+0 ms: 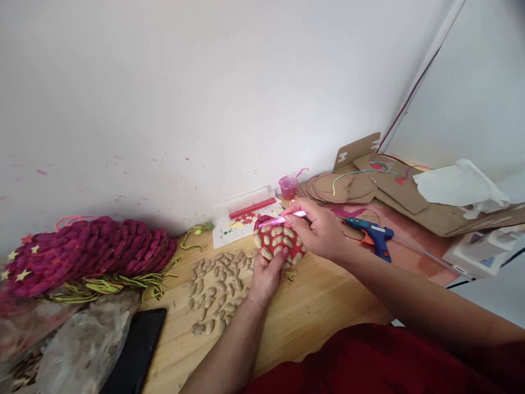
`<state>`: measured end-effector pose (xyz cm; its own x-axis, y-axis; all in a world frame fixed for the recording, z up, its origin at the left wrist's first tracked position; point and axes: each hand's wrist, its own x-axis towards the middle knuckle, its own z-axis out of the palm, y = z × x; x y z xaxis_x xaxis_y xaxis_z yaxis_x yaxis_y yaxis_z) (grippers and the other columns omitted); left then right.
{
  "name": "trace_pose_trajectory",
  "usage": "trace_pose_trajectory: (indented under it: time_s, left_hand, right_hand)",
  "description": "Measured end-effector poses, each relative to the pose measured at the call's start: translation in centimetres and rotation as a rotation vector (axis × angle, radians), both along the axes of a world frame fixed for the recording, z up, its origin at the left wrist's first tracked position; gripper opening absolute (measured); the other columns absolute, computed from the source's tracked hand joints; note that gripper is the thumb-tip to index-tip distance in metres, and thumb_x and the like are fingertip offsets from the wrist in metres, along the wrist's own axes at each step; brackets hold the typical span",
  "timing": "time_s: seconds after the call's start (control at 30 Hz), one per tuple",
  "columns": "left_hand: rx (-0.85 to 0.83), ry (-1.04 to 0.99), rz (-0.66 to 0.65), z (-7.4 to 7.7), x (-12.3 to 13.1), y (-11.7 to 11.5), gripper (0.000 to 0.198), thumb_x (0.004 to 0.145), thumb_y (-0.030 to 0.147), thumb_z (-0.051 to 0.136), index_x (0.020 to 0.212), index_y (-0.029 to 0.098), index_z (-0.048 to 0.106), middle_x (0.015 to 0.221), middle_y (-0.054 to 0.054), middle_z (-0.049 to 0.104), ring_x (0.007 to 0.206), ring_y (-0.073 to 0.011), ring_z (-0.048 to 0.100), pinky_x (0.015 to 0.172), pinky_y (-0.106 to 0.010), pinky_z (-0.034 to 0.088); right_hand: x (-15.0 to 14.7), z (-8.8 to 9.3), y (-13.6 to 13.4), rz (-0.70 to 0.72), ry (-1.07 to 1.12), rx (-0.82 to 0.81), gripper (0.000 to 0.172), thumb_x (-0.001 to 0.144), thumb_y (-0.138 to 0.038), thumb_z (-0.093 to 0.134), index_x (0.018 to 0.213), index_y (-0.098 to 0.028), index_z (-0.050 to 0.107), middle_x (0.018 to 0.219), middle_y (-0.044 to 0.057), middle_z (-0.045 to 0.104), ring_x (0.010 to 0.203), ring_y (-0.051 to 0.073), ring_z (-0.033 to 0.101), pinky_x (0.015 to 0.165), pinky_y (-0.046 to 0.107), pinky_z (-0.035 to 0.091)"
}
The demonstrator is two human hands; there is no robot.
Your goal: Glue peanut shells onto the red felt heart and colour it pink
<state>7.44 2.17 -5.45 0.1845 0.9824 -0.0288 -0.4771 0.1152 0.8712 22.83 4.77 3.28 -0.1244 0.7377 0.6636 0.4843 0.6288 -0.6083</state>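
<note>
My left hand (267,273) grips the lower edge of a red heart-shaped piece (283,243) covered with peanuts, its thumb on the front. My right hand (318,227) is closed round a white and pink brush (283,219), whose pink tip touches the top left of the piece, where the colour is deeper pink. Behind my hands, a small cup (288,187) of pink paint stands by the wall. Loose peanuts (221,285) are spread on the wooden table (311,317) left of my left hand.
Magenta peanut-covered pieces (102,246) with green strings stack at left, near a plastic bag (86,339) and a black tablet-like object (139,345). Paper with stars (246,219) lies by the wall. Cardboard shapes (340,187) and a blue glue gun (371,234) are at right.
</note>
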Motion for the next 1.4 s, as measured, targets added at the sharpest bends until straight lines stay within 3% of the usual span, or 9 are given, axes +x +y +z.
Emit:
trace_pose_trajectory:
  time_s: [0.17, 0.33, 0.53, 0.67, 0.83, 1.03, 1.23, 1.4]
  left_hand:
    - [0.002, 0.089, -0.002, -0.5, -0.2, 0.1, 0.029, 0.078, 0.038, 0.081, 0.099, 0.017, 0.078, 0.098, -0.006, 0.079, 0.090, -0.0214, 0.073, 0.085, -0.030, 0.055]
    - [0.018, 0.152, 0.015, -0.7, -0.3, 0.2, 0.031, 0.079, 0.040, 0.080, 0.100, 0.017, 0.077, 0.103, -0.008, 0.079, 0.092, -0.0215, 0.072, 0.081, -0.029, 0.055]
    - [0.018, 0.239, 0.048, -0.5, -0.3, 0.2, 0.037, 0.075, 0.045, 0.080, 0.095, 0.014, 0.077, 0.090, -0.009, 0.078, 0.091, -0.0256, 0.072, 0.078, -0.033, 0.056]
    - [0.066, 0.264, 0.012, -0.7, -0.4, 0.2, 0.033, 0.081, 0.044, 0.076, 0.098, 0.015, 0.077, 0.096, -0.009, 0.078, 0.089, -0.0231, 0.071, 0.079, -0.032, 0.055]
    - [0.153, 0.331, 0.028, -0.9, -0.5, 0.2, 0.026, 0.088, 0.039, 0.069, 0.095, 0.015, 0.076, 0.093, -0.005, 0.078, 0.083, -0.0183, 0.068, 0.081, -0.029, 0.052]
    - [0.230, 0.407, 0.045, -0.5, -0.5, 0.2, 0.028, 0.091, 0.037, 0.065, 0.105, 0.016, 0.076, 0.106, -0.007, 0.077, 0.096, -0.0208, 0.068, 0.090, -0.030, 0.050]
    - [0.217, 0.489, 0.056, -0.5, -0.7, 0.2, 0.025, 0.090, 0.037, 0.065, 0.082, 0.015, 0.074, 0.078, -0.002, 0.074, 0.070, -0.0151, 0.062, 0.070, -0.024, 0.048]
    - [0.206, 0.430, 0.044, -0.1, -0.6, 0.1, 0.023, 0.090, 0.035, 0.066, 0.095, 0.016, 0.077, 0.095, -0.005, 0.078, 0.084, -0.0177, 0.068, 0.082, -0.027, 0.051]
  right_hand:
    - [0.1, 0.4, 0.2, 0.018, -0.014, 0.021, 0.008, 0.094, -0.020, 0.057, 0.097, -0.019, 0.065, 0.090, 0.006, 0.070, 0.087, 0.021, 0.065, 0.079, 0.035, 0.049]
    - [0.2, 1.4, 0.0, 0.014, -0.122, 0.139, 0.007, 0.092, -0.016, 0.058, 0.094, -0.018, 0.064, 0.088, 0.007, 0.067, 0.086, 0.022, 0.062, 0.079, 0.036, 0.048]
    - [0.1, 2.2, 0.2, 0.078, -0.209, 0.201, 0.005, 0.092, -0.015, 0.059, 0.093, -0.019, 0.062, 0.084, 0.006, 0.066, 0.083, 0.022, 0.059, 0.078, 0.037, 0.046]
    - [-0.1, 2.5, 0.4, 0.048, -0.251, 0.246, 0.005, 0.093, -0.015, 0.057, 0.091, -0.019, 0.060, 0.082, 0.006, 0.066, 0.083, 0.023, 0.057, 0.078, 0.037, 0.045]
    - [-0.3, 3.5, 0.4, 0.115, -0.309, 0.235, 0.005, 0.092, -0.014, 0.057, 0.092, -0.018, 0.060, 0.085, 0.007, 0.066, 0.086, 0.022, 0.057, 0.080, 0.036, 0.044]
    - [-0.7, 4.3, 0.6, 0.089, -0.406, 0.268, 0.010, 0.096, -0.016, 0.052, 0.090, -0.018, 0.059, 0.084, 0.008, 0.063, 0.089, 0.024, 0.054, 0.082, 0.038, 0.043]
    - [-0.6, 4.6, 0.4, 0.137, -0.417, 0.228, 0.010, 0.097, -0.018, 0.052, 0.090, -0.018, 0.060, 0.086, 0.007, 0.063, 0.088, 0.023, 0.054, 0.082, 0.037, 0.042]
    - [-0.4, 4.8, 0.2, 0.095, -0.416, 0.227, 0.009, 0.096, -0.018, 0.051, 0.091, -0.019, 0.058, 0.084, 0.007, 0.063, 0.090, 0.024, 0.054, 0.086, 0.040, 0.041]
